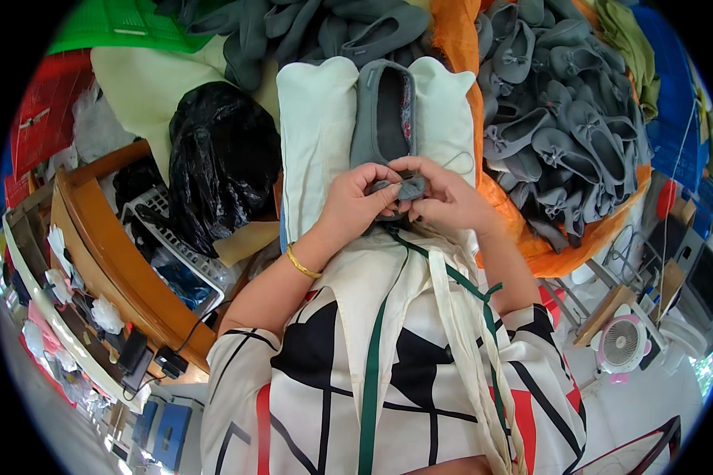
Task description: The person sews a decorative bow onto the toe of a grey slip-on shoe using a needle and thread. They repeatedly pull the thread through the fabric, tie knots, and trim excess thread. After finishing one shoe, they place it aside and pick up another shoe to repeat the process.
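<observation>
A grey slipper-like shoe (362, 103) lies on the pale padded cloth on my lap, its opening up and its toe end toward me. Over that toe end, my left hand (358, 194) and my right hand (442, 194) meet, thumbs and fingers pinched together. Between them is a small grey fabric bow (411, 188). Both hands are closed on it. Whether a needle or thread is in the fingers is too small to tell. A thin thread loop shows on the cloth beside my right hand.
At right, an orange sack (495, 210) holds many grey shoes with bows (562, 119). More grey shoes (293, 32) are heaped at the far side. A black plastic bag (222, 158) and a white basket (210, 273) stand left; a small fan (622, 340) is at lower right.
</observation>
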`<state>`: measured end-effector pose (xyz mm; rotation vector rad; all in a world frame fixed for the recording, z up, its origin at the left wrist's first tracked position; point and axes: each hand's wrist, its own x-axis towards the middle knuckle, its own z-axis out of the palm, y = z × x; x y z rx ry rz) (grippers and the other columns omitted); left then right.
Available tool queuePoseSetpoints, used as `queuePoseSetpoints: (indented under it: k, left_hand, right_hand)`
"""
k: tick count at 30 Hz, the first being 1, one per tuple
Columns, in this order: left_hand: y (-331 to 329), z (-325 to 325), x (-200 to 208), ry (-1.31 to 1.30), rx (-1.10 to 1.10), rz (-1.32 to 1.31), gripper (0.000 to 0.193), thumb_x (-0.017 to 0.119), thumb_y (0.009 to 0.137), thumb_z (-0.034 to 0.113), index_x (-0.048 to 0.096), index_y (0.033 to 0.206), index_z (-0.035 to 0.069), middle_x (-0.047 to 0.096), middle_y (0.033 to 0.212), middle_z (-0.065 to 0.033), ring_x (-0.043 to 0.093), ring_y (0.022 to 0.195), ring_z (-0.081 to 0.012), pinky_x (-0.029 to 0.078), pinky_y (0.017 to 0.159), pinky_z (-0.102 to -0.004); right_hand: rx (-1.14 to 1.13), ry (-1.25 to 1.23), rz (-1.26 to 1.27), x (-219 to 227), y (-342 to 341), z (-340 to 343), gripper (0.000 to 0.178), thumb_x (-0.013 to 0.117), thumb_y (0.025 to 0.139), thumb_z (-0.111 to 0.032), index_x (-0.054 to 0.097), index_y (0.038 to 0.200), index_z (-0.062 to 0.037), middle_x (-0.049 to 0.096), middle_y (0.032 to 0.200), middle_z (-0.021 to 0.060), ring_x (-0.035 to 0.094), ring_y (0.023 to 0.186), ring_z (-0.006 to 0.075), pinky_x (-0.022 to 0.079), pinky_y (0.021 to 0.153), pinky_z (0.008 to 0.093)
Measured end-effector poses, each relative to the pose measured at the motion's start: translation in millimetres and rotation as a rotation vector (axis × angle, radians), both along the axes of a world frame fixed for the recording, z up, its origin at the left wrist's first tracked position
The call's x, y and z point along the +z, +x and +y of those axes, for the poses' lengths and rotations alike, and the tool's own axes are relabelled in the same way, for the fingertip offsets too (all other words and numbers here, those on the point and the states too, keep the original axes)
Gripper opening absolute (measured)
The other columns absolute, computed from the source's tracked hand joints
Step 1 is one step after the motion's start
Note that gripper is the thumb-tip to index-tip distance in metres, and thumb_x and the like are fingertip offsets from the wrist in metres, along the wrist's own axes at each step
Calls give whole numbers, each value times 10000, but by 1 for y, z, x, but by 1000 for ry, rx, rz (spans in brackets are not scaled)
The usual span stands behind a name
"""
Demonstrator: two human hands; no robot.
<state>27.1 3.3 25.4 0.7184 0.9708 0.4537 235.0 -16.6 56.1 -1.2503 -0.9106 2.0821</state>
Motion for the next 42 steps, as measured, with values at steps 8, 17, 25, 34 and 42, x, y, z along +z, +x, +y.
queuePoseSetpoints:
  k: [8, 17, 25, 34, 42]
  left_hand:
    - [-3, 3, 11, 65, -47, 35, 130, 661, 929, 122, 615, 1008, 29, 609, 814, 17, 554, 623, -40, 473, 564, -201]
    - [-24, 6, 26, 14, -165, 179, 136, 695, 895, 144, 637, 950, 34, 601, 740, 19, 541, 584, -35, 463, 513, -195]
    - [-17, -3, 25, 55, -126, 186, 158, 702, 877, 100, 652, 996, 10, 640, 792, 3, 577, 613, -44, 490, 552, -198]
    - [-18, -16, 14, 235, -195, 274, 143, 711, 870, 51, 675, 996, -5, 650, 839, -14, 589, 671, -67, 495, 589, -223]
    - [-22, -20, 33, 886, -338, 371, 215, 729, 823, 35, 670, 1030, 39, 678, 907, -120, 660, 790, -264, 528, 682, -319]
  right_hand:
    - [96, 734, -762, -15, 2, 19, 158, 616, 937, -151, 662, 1051, -52, 599, 838, 63, 606, 729, 182, 483, 659, 314]
    - [-81, 326, -336, -37, -35, -13, 136, 618, 965, -169, 635, 940, -36, 562, 776, 12, 550, 712, 80, 447, 621, 249]
    - [-138, 727, -531, -9, -30, -18, 69, 683, 869, -104, 658, 853, -42, 590, 765, 68, 572, 660, 196, 464, 601, 301]
    - [-451, 985, -518, 23, -35, 5, 77, 655, 885, -64, 610, 824, -51, 574, 738, 77, 560, 652, 201, 450, 556, 311]
    - [-575, 45, 245, 28, 19, -15, 218, 525, 1033, -283, 530, 918, -97, 563, 654, 32, 520, 489, 93, 413, 432, 222]
